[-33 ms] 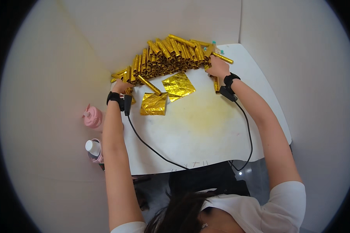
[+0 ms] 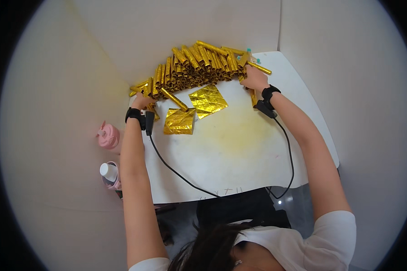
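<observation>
A heap of gold foil tubes (image 2: 190, 67) lies stacked along the far side of the table, many with their open ends facing me. My left hand (image 2: 143, 101) is at the heap's left end, touching the tubes there, with its thumb stretched out apart from the fingers. At the right end, my right hand (image 2: 256, 80) presses against the tubes, and its fingertips are mostly hidden among them. One loose tube (image 2: 174, 99) slants toward a gold foil sheet (image 2: 180, 123). Beside it lies another foil sheet (image 2: 209, 101), tilted.
The white table (image 2: 239, 149) has a yellowish stain. Small teal-capped items (image 2: 253, 56) stand behind the heap's right end. A pink bottle (image 2: 108, 136) and a pink cup (image 2: 110, 177) are left of my forearm. A black cable (image 2: 181, 176) hangs from the wrist straps.
</observation>
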Demonstrator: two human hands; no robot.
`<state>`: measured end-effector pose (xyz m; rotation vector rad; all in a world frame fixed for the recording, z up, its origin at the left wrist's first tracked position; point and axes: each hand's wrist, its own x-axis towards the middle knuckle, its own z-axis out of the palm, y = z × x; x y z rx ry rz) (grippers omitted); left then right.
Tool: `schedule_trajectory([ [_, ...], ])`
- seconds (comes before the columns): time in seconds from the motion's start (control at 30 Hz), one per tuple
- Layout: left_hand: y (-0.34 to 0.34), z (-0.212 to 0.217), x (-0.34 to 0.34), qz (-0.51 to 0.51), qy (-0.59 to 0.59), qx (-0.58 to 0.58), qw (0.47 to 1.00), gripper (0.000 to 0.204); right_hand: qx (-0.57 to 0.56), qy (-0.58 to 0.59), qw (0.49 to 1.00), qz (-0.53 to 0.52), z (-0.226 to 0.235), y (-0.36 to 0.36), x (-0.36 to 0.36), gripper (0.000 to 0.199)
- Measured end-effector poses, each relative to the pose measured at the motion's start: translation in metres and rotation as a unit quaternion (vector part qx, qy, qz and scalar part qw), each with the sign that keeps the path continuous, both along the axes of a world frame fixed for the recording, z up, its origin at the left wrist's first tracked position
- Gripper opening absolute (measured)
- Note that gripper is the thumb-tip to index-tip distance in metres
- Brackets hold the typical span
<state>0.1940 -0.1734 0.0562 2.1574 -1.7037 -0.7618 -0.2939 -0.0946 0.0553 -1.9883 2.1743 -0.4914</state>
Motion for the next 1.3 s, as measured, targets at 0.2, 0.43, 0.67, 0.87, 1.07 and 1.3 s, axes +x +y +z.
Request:
schedule_trajectory([
  [0.2,0.011,-0.028,-0.042,0.031,0.028,-0.029,0.999,0.076,0.010,-0.297,0.953,-0.056,0.009,0.007,-0.074,0.055],
  [0.43,-0.028,-0.038,0.016,0.036,-0.011,-0.128,0.991,0.053,-0.062,-0.416,0.907,-0.003,0.084,0.007,-0.050,0.043],
  [0.67,-0.065,0.030,-0.024,0.013,0.121,-0.347,0.930,0.067,-0.026,-0.455,0.873,0.175,0.139,-0.066,0.080,0.047],
  [0.87,-0.020,0.056,-0.117,-0.091,0.161,-0.291,0.939,0.067,0.015,-0.280,0.947,0.155,0.143,-0.094,0.113,0.056],
  [1.07,0.036,0.086,-0.113,-0.249,-0.143,0.053,0.956,0.084,-0.106,-0.287,0.932,0.197,0.125,-0.132,0.108,0.031],
  [1.3,0.069,0.068,-0.141,-0.131,-0.125,0.066,0.981,0.090,-0.283,-0.277,0.865,0.308,0.125,-0.120,0.115,0.023],
])
